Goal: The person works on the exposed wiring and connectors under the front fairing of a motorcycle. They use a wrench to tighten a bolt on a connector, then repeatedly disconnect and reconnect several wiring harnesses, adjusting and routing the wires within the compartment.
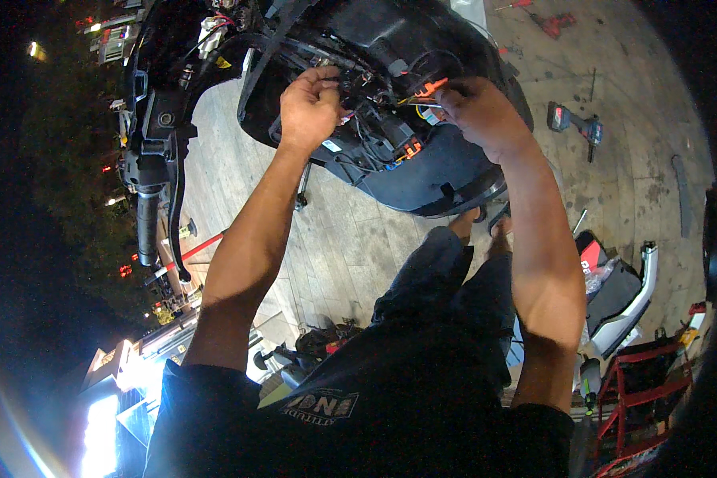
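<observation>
My left hand [309, 105] is curled around dark wires inside the open black front housing [422, 171] of a scooter. Its fingers pinch a black cable next to a small connector. My right hand [479, 111] grips an orange connector [431, 86] with thin wires running from it. Both hands work in the tangle of black, yellow and red wiring [382, 111] in the housing's middle. The fingertips of both hands are partly hidden among the wires.
The scooter's handlebar grip and brake lever [147, 207] hang at the left. A cordless drill [573, 123] lies on the tiled floor at the right. A black and white body panel [625, 295] and a red metal stand [645, 390] sit at the lower right.
</observation>
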A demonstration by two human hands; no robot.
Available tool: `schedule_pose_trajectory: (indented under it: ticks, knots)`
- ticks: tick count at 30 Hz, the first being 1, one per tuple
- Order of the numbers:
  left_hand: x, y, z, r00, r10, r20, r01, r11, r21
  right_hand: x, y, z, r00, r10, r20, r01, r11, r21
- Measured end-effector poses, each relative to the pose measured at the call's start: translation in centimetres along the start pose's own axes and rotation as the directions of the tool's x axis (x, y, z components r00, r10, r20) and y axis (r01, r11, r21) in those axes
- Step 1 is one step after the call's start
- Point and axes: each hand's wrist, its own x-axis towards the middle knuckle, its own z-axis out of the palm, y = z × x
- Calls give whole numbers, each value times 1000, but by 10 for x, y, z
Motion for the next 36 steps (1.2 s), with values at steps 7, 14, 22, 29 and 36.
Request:
schedule_pose_trajectory:
  ticks: [7,14,22,29,36]
  knots:
    - [0,-1,0,1000,-5,-10,5,1000,8,-6,1,-2,984,-172,35,171,985,38]
    - [-1,4,-2,999,-48,23,48,999,15,-4,3,-2,984,-169,54,168,985,21]
    - [-28,1,3,918,392,-55,-339,851,401,-9,0,-7,987,-160,31,162,982,-92]
    - [-81,4,37,951,304,50,-285,807,518,-4,5,-4,980,-197,-3,196,979,-61]
    - [-76,4,42,941,333,57,-314,801,510,-5,-3,-10,993,-89,79,96,991,-89]
